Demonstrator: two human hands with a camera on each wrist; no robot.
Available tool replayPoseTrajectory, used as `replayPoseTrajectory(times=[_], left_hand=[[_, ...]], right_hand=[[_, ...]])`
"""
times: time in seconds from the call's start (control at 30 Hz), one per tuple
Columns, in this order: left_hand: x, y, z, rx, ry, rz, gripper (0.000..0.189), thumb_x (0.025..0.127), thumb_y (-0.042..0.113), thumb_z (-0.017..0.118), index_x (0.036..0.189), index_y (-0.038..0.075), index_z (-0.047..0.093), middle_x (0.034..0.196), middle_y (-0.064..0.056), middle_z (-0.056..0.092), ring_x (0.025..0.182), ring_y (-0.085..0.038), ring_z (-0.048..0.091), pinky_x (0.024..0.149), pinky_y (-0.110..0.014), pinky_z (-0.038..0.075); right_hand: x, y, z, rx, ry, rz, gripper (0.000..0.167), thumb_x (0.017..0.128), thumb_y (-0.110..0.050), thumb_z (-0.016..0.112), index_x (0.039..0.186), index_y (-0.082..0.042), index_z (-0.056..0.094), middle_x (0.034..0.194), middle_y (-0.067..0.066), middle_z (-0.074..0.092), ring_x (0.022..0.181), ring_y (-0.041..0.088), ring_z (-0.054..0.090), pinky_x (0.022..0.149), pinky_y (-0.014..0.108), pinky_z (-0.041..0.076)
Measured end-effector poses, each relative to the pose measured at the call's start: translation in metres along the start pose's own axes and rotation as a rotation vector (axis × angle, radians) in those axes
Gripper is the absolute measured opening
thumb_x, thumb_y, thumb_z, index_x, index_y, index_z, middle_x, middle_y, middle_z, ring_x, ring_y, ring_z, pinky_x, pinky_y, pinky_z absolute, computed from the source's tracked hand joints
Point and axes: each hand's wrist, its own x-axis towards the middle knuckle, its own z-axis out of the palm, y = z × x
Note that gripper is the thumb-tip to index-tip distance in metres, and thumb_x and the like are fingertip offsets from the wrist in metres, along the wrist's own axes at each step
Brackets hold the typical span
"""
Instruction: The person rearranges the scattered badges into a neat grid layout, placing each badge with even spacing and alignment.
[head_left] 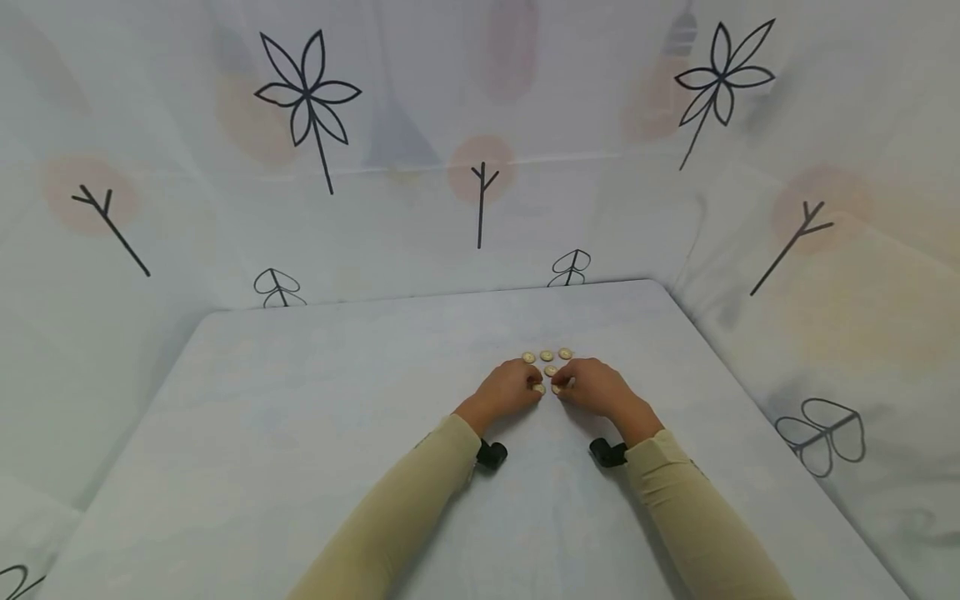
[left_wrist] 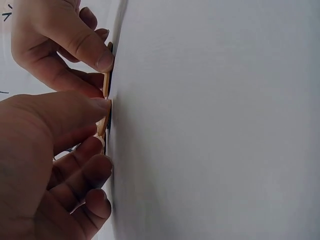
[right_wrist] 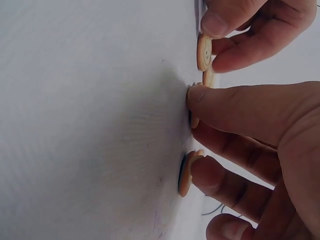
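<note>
Several small round discs, pale yellow and biscuit-like, lie flat on the white table. My left hand (head_left: 512, 388) pinches one disc (left_wrist: 105, 119) at its edges between thumb and forefinger. Beside it, my right hand (head_left: 596, 387) holds another disc (right_wrist: 195, 117) by the edge with thumb and forefinger. Markings show on the top of the left hand's disc (right_wrist: 204, 52). Just beyond the fingers sits a single disc (head_left: 551, 371). Behind that, a row of three has its middle disc (head_left: 547, 356) near the hands. Other right-hand fingers hang near a further disc (right_wrist: 185, 177).
The white-covered table (head_left: 300, 433) spreads wide to the left and in front. A pale cloth (head_left: 420, 225) with drawn leaves and twigs hangs behind and at both sides. Dark wrist cameras, one being the left camera (head_left: 492, 455), sit below the wrists.
</note>
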Motion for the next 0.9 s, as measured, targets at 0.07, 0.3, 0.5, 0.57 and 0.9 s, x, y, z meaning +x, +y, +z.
replayPoseTrajectory(times=[0.07, 0.3, 0.5, 0.57, 0.9], left_hand=[[-0.002, 0.000, -0.002, 0.004, 0.004, 0.002, 0.028, 0.092, 0.023, 0.065, 0.117, 0.010, 0.069, 0.115, -0.002, 0.068, 0.109, -0.015, 0.062, 0.095, -0.028, 0.047], [-0.007, -0.013, -0.004, 0.009, 0.032, -0.042, 0.030, 0.093, 0.027, 0.062, 0.119, 0.013, 0.068, 0.113, -0.001, 0.065, 0.106, -0.015, 0.061, 0.094, -0.030, 0.048], [-0.022, -0.023, -0.016, 0.014, 0.067, -0.091, 0.031, 0.095, 0.028, 0.056, 0.121, 0.014, 0.067, 0.110, -0.002, 0.064, 0.101, -0.015, 0.061, 0.090, -0.031, 0.049], [-0.028, -0.026, -0.022, 0.028, 0.086, -0.122, 0.032, 0.097, 0.029, 0.054, 0.123, 0.014, 0.066, 0.111, -0.002, 0.064, 0.102, -0.015, 0.061, 0.090, -0.032, 0.049], [-0.053, -0.051, -0.063, 0.174, 0.139, -0.197, 0.042, 0.100, 0.030, 0.044, 0.137, 0.015, 0.054, 0.136, -0.007, 0.057, 0.123, -0.024, 0.057, 0.102, -0.042, 0.045]], right_hand=[[0.000, 0.001, 0.000, -0.008, 0.002, -0.007, 0.023, 0.088, -0.019, 0.070, 0.109, -0.014, 0.073, 0.105, 0.001, 0.071, 0.102, 0.024, 0.064, 0.086, 0.047, 0.050], [-0.003, 0.001, -0.006, -0.011, 0.007, -0.004, 0.027, 0.089, -0.023, 0.069, 0.114, -0.014, 0.071, 0.112, 0.004, 0.070, 0.112, 0.029, 0.061, 0.092, 0.051, 0.047], [-0.009, 0.000, -0.019, 0.007, 0.048, -0.003, 0.030, 0.093, -0.025, 0.064, 0.120, -0.014, 0.068, 0.124, 0.009, 0.064, 0.119, 0.032, 0.057, 0.093, 0.052, 0.047], [-0.010, 0.000, -0.025, -0.008, 0.077, -0.030, 0.030, 0.094, -0.023, 0.062, 0.122, -0.013, 0.067, 0.122, 0.009, 0.065, 0.110, 0.030, 0.061, 0.086, 0.048, 0.050], [-0.017, 0.011, -0.045, -0.038, 0.232, -0.107, 0.033, 0.098, -0.020, 0.055, 0.128, -0.007, 0.062, 0.133, 0.017, 0.058, 0.126, 0.040, 0.050, 0.102, 0.057, 0.040]])
